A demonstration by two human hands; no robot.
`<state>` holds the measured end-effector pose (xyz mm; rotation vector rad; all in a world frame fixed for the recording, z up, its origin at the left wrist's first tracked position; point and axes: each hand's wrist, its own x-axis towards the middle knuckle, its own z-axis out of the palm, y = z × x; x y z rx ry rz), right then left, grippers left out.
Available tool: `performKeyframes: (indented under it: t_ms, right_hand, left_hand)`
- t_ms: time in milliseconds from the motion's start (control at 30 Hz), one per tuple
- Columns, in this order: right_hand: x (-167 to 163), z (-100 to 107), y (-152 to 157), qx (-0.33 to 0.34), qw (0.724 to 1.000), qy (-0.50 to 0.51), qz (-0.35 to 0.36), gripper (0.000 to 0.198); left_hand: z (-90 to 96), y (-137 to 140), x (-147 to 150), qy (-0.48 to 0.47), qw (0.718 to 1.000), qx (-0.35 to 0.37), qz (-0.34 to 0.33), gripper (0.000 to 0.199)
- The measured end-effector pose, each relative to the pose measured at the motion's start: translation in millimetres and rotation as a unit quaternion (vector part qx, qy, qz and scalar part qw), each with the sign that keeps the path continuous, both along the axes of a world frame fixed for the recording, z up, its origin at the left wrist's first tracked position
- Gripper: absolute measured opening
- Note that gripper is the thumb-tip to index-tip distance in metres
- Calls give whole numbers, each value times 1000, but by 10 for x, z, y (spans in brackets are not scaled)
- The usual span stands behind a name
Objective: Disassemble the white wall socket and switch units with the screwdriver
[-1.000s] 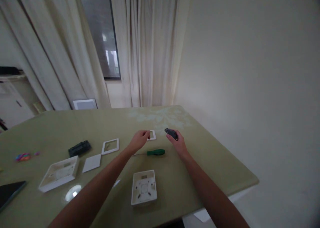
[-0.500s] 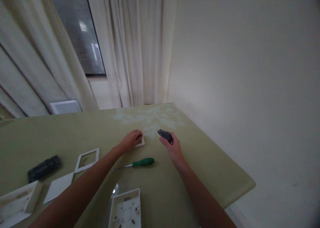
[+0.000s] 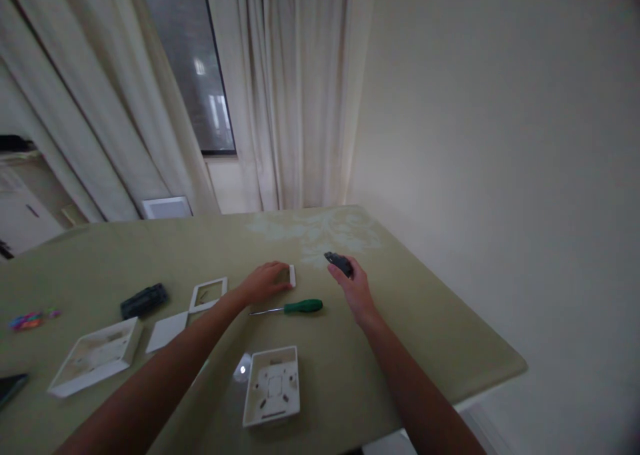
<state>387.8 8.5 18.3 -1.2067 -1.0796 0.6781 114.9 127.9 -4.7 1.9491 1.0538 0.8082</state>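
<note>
Dark switch module (image 3: 339, 263), small and blackish, sits pinched in the fingertips of our right hand (image 3: 354, 287), lifted just above the green table (image 3: 440, 335) near its far right part. Our left hand (image 3: 263, 282) lies flat on the cloth, its fingers covering a small white frame piece (image 3: 292, 276) whose edge peeks out at the fingertips; whether it is gripped or only pressed down we cannot tell. Between our forearms lies a green-handled screwdriver (image 3: 295, 306), untouched, and nearer to us an open white back box (image 3: 273, 386). Farther left sit a square white frame (image 3: 209, 294), a flat white plate (image 3: 167, 331), a second dark module (image 3: 144, 300) and another white box (image 3: 95, 356). We judge this to be the bringing-together step: module in one hand, small frame under the other. Mating them would call for lifting the frame clear and lining up the module squarely with its opening.
</note>
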Motion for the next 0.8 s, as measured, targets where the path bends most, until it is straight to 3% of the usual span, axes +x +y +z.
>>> performKeyframes:
  t_ms: [333, 567, 800]
  right_hand:
    - [-252, -98, 34, 8, 999, -6, 39, 46]
    - [-261, -262, 72, -7, 997, -53, 56, 32]
    - [-254, -283, 49, 33, 990, -125, 62, 47]
  left_hand:
    - [192, -141, -895, 61, 997, -20, 51, 23]
    - [33, -133, -834, 19, 998, -4, 56, 23]
    - [102, -200, -662, 14, 996, 49, 73, 27]
